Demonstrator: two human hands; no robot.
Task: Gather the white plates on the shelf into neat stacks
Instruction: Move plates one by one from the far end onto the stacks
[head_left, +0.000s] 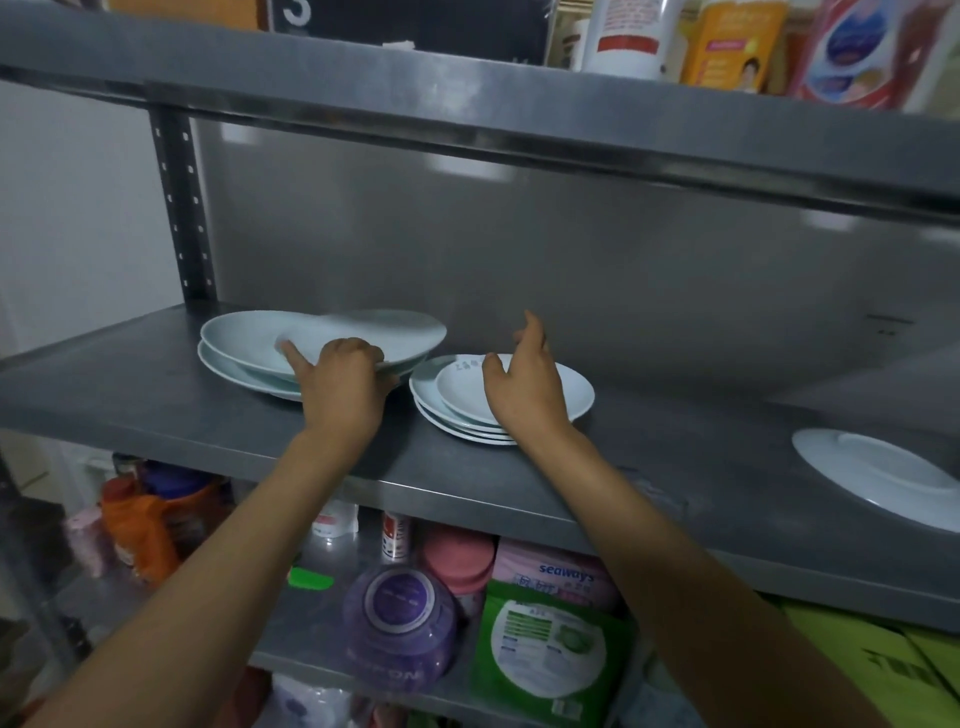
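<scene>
A: Noting positions. Left hand (340, 382) grips the near rim of the top plate (332, 340) on the left stack (244, 371), fingers curled over the edge, thumb pointing across the dish. That plate sits skewed to the right of the ones under it.

B: And the right hand (524, 387)?

A: Fingers spread and relaxed, holding nothing; it hovers at the middle stack (467, 415), near the small dish (519, 389) on top. Whether it touches, I can't tell.

B: So three groups on the shelf (156, 395)?

A: Two stacks close together toward the left, plus a lone plate (878, 478) well apart at the far right, partly cut off by the edge of view.

B: How should the left plate be settled?

A: My judgement: lift slightly, don't drag glaze on glaze, centre it over the lower rims, then let go. The free hand could steady the neighbouring stack, since the rims nearly meet. The small dish sits off-centre too and likely needs squaring.
</scene>
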